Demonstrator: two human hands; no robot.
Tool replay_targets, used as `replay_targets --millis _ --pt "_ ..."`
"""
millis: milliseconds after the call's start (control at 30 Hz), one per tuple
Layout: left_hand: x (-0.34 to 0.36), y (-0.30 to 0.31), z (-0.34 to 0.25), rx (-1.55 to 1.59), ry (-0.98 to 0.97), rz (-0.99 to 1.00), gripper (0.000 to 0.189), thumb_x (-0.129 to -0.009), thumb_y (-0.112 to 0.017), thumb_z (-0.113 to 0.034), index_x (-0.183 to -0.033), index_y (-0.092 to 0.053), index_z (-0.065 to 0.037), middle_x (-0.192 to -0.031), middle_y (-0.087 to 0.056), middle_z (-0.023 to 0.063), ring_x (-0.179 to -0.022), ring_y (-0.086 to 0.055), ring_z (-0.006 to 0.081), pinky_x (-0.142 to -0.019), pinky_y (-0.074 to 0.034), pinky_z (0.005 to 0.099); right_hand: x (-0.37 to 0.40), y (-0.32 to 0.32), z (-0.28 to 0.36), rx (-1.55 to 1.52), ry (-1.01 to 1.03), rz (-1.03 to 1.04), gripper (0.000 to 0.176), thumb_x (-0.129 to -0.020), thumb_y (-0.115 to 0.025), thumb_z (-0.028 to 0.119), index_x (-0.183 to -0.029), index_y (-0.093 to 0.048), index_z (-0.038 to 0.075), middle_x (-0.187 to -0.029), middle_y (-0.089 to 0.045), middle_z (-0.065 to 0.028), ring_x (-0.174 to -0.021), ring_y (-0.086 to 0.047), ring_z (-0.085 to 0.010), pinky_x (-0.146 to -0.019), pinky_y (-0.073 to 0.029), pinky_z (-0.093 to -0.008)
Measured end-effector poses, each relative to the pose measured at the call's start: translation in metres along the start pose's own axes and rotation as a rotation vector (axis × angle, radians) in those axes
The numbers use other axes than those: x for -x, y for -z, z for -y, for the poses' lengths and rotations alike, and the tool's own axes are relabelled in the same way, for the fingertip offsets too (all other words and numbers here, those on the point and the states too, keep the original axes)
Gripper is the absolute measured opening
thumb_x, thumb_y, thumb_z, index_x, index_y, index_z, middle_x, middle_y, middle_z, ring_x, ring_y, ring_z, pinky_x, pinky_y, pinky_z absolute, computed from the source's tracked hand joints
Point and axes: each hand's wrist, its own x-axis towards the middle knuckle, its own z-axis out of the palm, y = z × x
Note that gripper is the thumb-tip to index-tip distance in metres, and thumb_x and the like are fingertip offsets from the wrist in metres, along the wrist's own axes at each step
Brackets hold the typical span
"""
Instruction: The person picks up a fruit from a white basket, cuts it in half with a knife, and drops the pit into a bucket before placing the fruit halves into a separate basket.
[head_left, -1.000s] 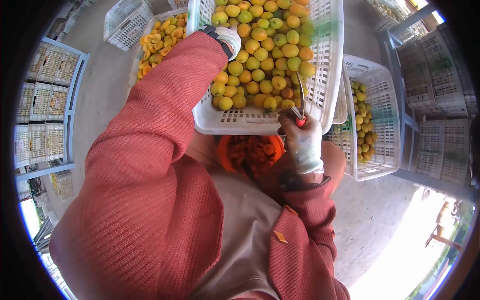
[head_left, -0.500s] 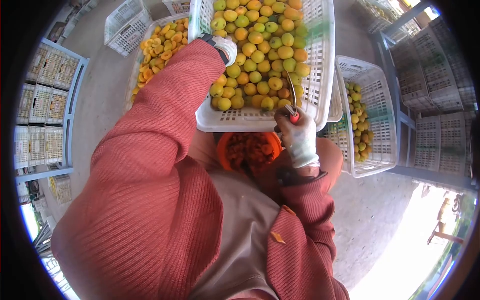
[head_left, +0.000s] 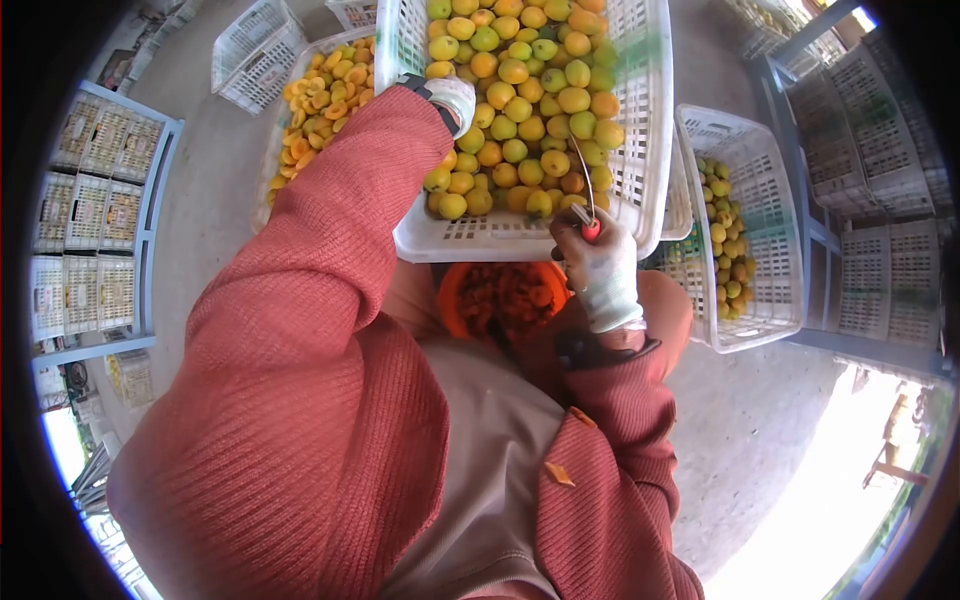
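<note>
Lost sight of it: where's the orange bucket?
Head view, centre: the orange bucket sits below the white fruit crate, beside the right hand gripping a red-handled tool.

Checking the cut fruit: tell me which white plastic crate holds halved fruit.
The white crate beyond the red left sleeve: its orange fruit lie cut open; the middle crate and right crate hold whole ones.

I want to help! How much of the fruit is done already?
Some looks done: halved apricots lie off to the left, and the orange bucket holds brown bits, maybe pits. In hand: the right hand grips a red-handled wire tool; the left hand reaches into the white crate. Left: that crate is heaped with whole apricots.
</note>
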Motion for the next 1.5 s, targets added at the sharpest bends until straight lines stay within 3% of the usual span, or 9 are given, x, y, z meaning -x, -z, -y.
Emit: replay_targets --millis 200,300,400,433,500,700,1100,1200,1500 --pt "-0.010 -0.017 0.001 0.132 0.036 -0.122 0.042 -0.084 -0.068 -0.010 -0.124 -0.059 -0.003 -0.127 -0.062 0.0220 -0.116 -0.064 0.0375 -0.094 -0.054 0.0445 0.002 0.003 0.003 -0.006 -0.037 0.000 0.016 -0.085 -0.066 0.015 -0.089 -0.066 0.000 -0.061 -0.064 -0.0078 -0.058 -0.063 -0.0137 -0.057 -0.050 -0.0296" --pt "0.007 -0.002 -0.006 0.239 -0.185 -0.076 0.046 -0.078 -0.075 -0.017 -0.119 -0.062 0.000 -0.116 -0.065 0.0249 -0.110 -0.065 0.0388 -0.092 -0.054 0.0416 0.002 0.003 0.005 -0.042 -0.073 0.003 0.017 -0.085 -0.067 0.014 -0.093 -0.067 -0.001 -0.065 -0.066 -0.0075 -0.061 -0.064 -0.0135 -0.060 -0.051 -0.0286" --pt "0.046 0.011 -0.008 0.795 -0.445 -0.239 0.053 -0.073 -0.083 -0.023 -0.118 -0.065 0.000 -0.111 -0.070 0.0172 -0.104 -0.068 0.0296 -0.090 -0.053 0.0356 0.000 -0.002 0.000 -0.136 -0.109 0.007 0.014 -0.090 -0.065 0.018 -0.095 -0.069 0.005 -0.069 -0.065 -0.0058 -0.046 -0.051 -0.0082 -0.041 -0.041 -0.0236" --pt "0.061 0.014 -0.012 0.796 -0.447 -0.241 0.053 -0.073 -0.083 -0.023 -0.118 -0.065 0.000 -0.111 -0.070 0.0172 -0.104 -0.068 0.0296 -0.090 -0.053 0.0356 -0.001 -0.002 0.000 -0.135 -0.108 0.004 0.014 -0.090 -0.065 0.018 -0.095 -0.069 0.005 -0.069 -0.065 -0.0058 -0.046 -0.051 -0.0082 -0.041 -0.041 -0.0236" --pt "0.095 0.022 -0.018 1.415 -0.576 -0.085 0.045 -0.079 -0.079 -0.017 -0.118 -0.065 0.001 -0.113 -0.069 0.0114 -0.107 -0.064 0.0198 -0.090 -0.051 0.0297 -0.002 -0.005 0.002 -0.167 -0.187 0.055 0.019 -0.088 -0.069 0.012 -0.099 -0.068 -0.003 -0.079 -0.069 -0.0064 -0.064 -0.065 -0.0124 -0.060 -0.052 -0.0273" --pt "0.160 0.019 -0.023 1.988 -0.572 0.125 0.051 -0.083 -0.076 -0.010 -0.129 -0.058 0.005 -0.113 -0.067 0.0085 -0.106 -0.062 0.0152 -0.095 -0.049 0.0274 0.010 -0.028 0.008 -0.258 -0.161 0.089 0.022 -0.089 -0.071 0.013 -0.102 -0.068 -0.004 -0.080 -0.068 -0.0053 -0.064 -0.063 -0.0128 -0.059 -0.052 -0.0273" --pt "0.191 0.009 0.009 1.912 -0.672 0.069 0.058 -0.083 -0.069 -0.001 -0.138 -0.051 0.001 -0.126 -0.061 0.0091 -0.115 -0.059 0.0185 -0.104 -0.045 0.0299 0.030 -0.031 -0.009 -0.051 -0.029 0.131 0.025 -0.084 -0.071 0.019 -0.099 -0.069 -0.001 -0.077 -0.068 -0.0116 -0.072 -0.064 -0.0169 -0.070 -0.052 -0.0326" --pt "0.189 0.006 0.018 1.851 -0.745 0.014 0.058 -0.083 -0.068 0.000 -0.139 -0.051 0.001 -0.128 -0.060 0.0084 -0.115 -0.059 0.0183 -0.102 -0.046 0.0297 0.034 -0.029 -0.004 0.138 0.081 0.130 0.027 -0.085 -0.070 0.021 -0.101 -0.068 0.000 -0.083 -0.069 -0.0206 -0.077 -0.069 -0.0318 -0.072 -0.053 -0.0377" --pt "0.187 0.006 0.030 1.822 -0.735 0.065 0.057 -0.081 -0.067 -0.002 -0.136 -0.055 0.003 -0.124 -0.062 0.0093 -0.116 -0.058 0.0189 -0.102 -0.046 0.0292 0.037 -0.026 -0.005 0.245 0.108 0.188 0.024 -0.086 -0.068 0.022 -0.096 -0.067 0.001 -0.080 -0.065 -0.0249 -0.079 -0.064 -0.0448 -0.069 -0.051 -0.0447"
